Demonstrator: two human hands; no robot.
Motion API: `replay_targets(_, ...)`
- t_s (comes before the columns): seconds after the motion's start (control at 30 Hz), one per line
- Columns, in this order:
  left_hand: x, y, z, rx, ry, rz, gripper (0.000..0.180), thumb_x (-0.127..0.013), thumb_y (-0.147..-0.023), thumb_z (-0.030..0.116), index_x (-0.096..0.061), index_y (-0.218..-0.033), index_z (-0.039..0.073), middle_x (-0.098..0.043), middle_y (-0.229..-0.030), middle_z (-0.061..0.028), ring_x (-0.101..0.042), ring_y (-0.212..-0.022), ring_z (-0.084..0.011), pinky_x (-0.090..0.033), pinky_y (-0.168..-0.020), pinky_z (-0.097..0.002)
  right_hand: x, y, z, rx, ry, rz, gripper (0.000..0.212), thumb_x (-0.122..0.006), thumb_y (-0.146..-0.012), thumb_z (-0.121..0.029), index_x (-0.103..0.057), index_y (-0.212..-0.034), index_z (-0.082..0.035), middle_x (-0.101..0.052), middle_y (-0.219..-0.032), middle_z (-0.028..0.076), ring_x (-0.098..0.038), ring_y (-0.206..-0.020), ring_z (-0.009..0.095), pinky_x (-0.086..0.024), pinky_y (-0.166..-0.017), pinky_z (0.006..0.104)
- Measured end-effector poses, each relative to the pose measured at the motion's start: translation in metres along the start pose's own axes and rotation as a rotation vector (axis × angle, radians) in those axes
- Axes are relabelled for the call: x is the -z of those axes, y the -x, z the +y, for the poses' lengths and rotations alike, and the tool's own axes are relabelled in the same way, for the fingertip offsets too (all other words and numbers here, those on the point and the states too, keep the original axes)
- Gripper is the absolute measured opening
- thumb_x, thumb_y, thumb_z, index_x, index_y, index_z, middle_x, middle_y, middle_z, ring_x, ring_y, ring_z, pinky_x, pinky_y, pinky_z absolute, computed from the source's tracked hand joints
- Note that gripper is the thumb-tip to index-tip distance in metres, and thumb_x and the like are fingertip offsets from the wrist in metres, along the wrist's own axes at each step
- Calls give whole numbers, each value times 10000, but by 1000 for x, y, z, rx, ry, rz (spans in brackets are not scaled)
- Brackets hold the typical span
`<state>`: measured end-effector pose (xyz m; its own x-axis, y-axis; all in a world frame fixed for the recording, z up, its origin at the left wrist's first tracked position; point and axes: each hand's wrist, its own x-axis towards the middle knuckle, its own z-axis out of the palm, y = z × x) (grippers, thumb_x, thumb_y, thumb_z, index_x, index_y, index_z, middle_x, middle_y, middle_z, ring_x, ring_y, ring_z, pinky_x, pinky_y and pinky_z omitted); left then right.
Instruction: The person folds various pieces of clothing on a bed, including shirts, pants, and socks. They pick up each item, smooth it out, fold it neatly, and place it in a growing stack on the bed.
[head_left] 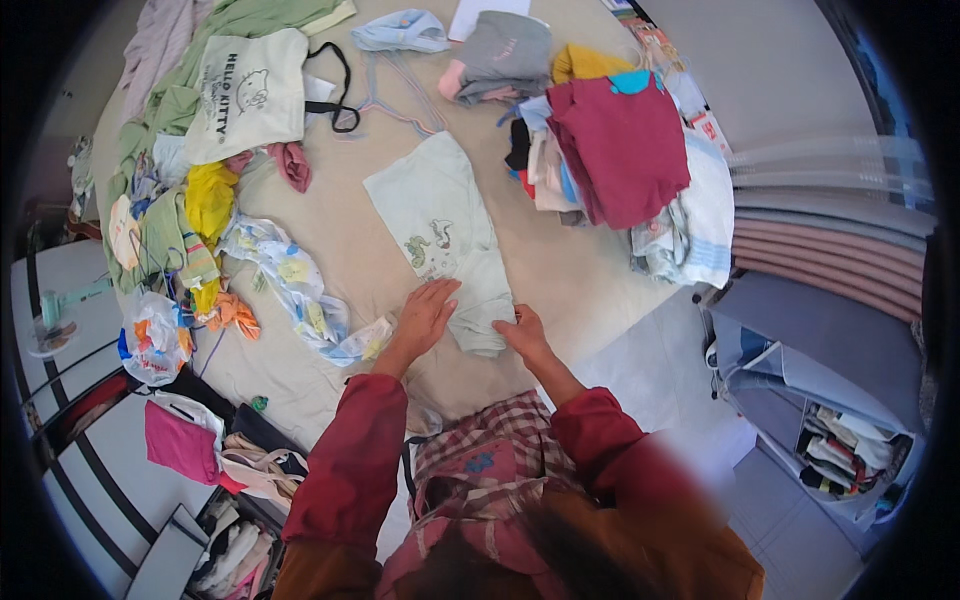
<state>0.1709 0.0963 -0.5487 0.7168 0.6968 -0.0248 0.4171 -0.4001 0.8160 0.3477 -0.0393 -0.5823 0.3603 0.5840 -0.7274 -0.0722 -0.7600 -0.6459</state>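
A pale green shirt (455, 225) with a small animal print lies on the beige bed sheet, folded into a long narrow shape that points away from me. My left hand (427, 315) rests flat on its left edge near the close end, fingers stretched out together. On the opposite edge, my right hand (524, 333) pinches the cloth between thumb and fingers. The near end of the shirt looks rumpled between the two hands. Just left of my left hand lies a crumpled white, blue and yellow printed cloth (300, 285).
A pile of folded clothes topped by a maroon garment (625, 150) stands at the right. Beyond the shirt lie a grey folded garment (500, 55) and a light blue cloth (402, 32). A white tote bag (250, 95) and tangled clothes cover the left. An open fabric bin (850, 445) sits lower right.
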Motion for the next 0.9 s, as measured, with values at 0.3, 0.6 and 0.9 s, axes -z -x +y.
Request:
replay_targets(0.3, 41, -28, -71, 777, 880, 113, 647, -321, -926, 570, -571, -1158, 20, -637, -971, -117, -586, -934, -201, -462, -809, -334, -17, -43, -187, -88, -452, -338, 306, -655, -791, -176, -572, -1054, -43, -613, -963, 56, -603, -846, 170, -502, -668, 312)
replay_targets(0.6, 61, -28, -102, 936, 746, 452, 568, -454, -890, 550, -547, -1051, 13, -599, -911, -89, -609, -778, -174, -495, -670, -300, -12, -150, -98, 194, 0, 170, 167, -606, -834, -252, -592, -857, -87, -585, -757, 14, -547, -638, 105, -444, -532, 252)
replay_targets(0.9, 33, -93, -102, 929, 767, 443, 415, -684, -808, 257, -544, -1068, -35, -609, -953, -96, -601, -802, -168, -507, -664, -317, -79, -112, -106, -114, -914, 40, 351, -735, -752, -155, -572, -1056, -88, -613, -907, -10, -568, -733, 118, -455, -611, 272)
